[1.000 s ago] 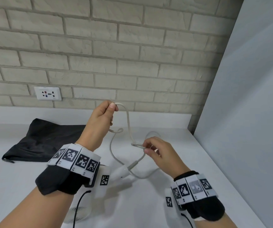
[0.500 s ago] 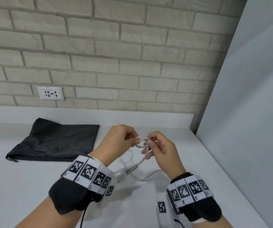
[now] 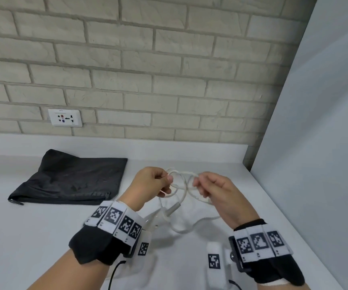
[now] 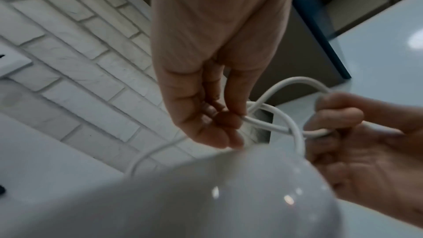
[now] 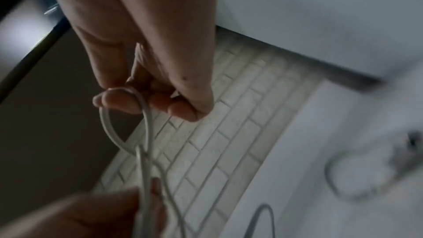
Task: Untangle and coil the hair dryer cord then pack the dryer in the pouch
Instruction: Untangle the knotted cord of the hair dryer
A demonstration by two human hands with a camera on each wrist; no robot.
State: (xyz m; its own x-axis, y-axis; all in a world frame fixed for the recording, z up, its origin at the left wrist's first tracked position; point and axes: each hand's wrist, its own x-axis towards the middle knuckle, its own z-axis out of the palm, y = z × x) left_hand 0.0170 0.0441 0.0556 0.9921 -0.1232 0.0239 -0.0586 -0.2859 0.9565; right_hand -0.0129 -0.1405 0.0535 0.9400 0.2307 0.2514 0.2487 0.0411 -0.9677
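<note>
A white hair dryer cord (image 3: pixel 182 185) hangs in crossed loops between both hands above the white counter. My left hand (image 3: pixel 153 184) pinches one loop of the cord (image 4: pixel 263 124) between thumb and fingertips. My right hand (image 3: pixel 211 190) pinches the other loop of the cord (image 5: pixel 146 115) with curled fingers. The white dryer (image 3: pixel 154 219) lies on the counter under my left wrist, mostly hidden; its glossy body (image 4: pixel 228 196) fills the bottom of the left wrist view. A grey strain relief (image 3: pixel 174 208) joins cord and dryer. The black pouch (image 3: pixel 72 178) lies flat at the back left.
A brick wall with a socket plate (image 3: pixel 65 117) stands behind the counter (image 3: pixel 32 237). A grey panel (image 3: pixel 315 143) closes off the right side. More slack cord (image 3: pixel 192 226) lies on the counter between my wrists.
My left hand came down from its raised position and met the right hand. Since then the hands have drawn slightly apart, spreading the cord loops between them.
</note>
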